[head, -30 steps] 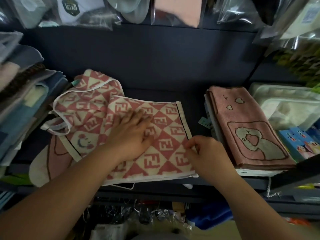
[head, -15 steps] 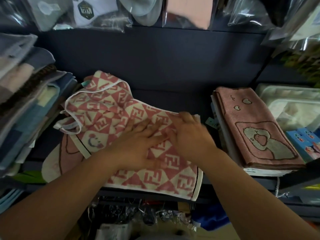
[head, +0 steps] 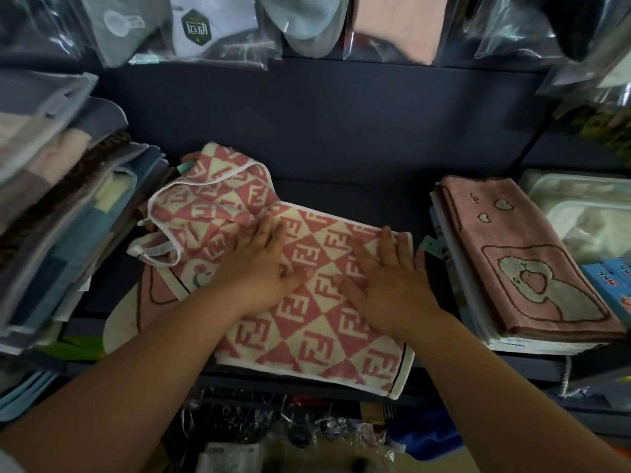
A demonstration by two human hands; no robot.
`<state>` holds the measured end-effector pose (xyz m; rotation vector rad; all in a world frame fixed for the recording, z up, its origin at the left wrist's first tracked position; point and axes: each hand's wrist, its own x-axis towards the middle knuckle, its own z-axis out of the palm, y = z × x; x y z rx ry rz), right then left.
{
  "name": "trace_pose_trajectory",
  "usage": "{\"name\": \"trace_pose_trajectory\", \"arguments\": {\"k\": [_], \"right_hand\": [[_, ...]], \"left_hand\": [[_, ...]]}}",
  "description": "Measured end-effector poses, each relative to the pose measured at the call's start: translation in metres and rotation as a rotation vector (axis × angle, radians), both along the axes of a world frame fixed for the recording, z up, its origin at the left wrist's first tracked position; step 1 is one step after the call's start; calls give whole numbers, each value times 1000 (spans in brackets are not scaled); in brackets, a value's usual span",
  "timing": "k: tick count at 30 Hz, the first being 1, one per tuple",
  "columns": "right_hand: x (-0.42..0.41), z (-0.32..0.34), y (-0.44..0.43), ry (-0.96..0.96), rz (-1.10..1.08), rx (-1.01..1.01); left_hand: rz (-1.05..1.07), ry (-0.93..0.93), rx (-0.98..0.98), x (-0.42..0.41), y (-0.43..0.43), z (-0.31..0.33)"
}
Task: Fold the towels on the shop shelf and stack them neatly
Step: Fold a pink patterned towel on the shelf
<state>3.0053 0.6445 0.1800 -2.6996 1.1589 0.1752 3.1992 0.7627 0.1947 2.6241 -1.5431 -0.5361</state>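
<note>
A pink and cream checked towel (head: 317,343) lies folded on the dark shelf (head: 341,196), its near edge hanging a little over the front. My left hand (head: 259,268) presses flat on its left part, fingers spread. My right hand (head: 389,285) lies flat on its right part, fingertips near the folded far edge. Behind and to the left, a second checked towel (head: 211,199) sits crumpled. Under it shows a pink towel with a smiley face (head: 160,288). A folded pink towel with a cartoon animal (head: 526,261) tops a neat stack on the right.
A tall slanting pile of folded cloths (head: 58,206) fills the left side. Packaged goods in plastic bags (head: 211,32) hang above the shelf. Pale wrapped packages (head: 587,213) and a blue box (head: 611,285) sit at the far right. More wrapped goods (head: 273,435) lie below the shelf.
My right hand carried the towel's right part over to the left, folding it narrower, then slid back right. Both hands now lie flat on the folded towel.
</note>
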Motion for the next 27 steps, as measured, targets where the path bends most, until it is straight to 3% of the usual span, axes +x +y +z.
{"name": "trace_pose_trajectory", "arguments": {"k": [3,5,11,17,21,27], "right_hand": [[2,7,12,39,50,-108],[5,10,25,17,101,-73],[9,1,33,101,100,-22],[13,2,30,89,109,-13],[14,3,28,81,115,8],[23,3,25,70,151,31]], "left_hand": [[87,7,-178,-1,7,7],[149,-40,-290,1,18,9],[189,63,-290,4,42,17],[344,498,-350,5,37,27],[403,639,-400,2,38,22],[492,797,-654,-7,43,31]]}}
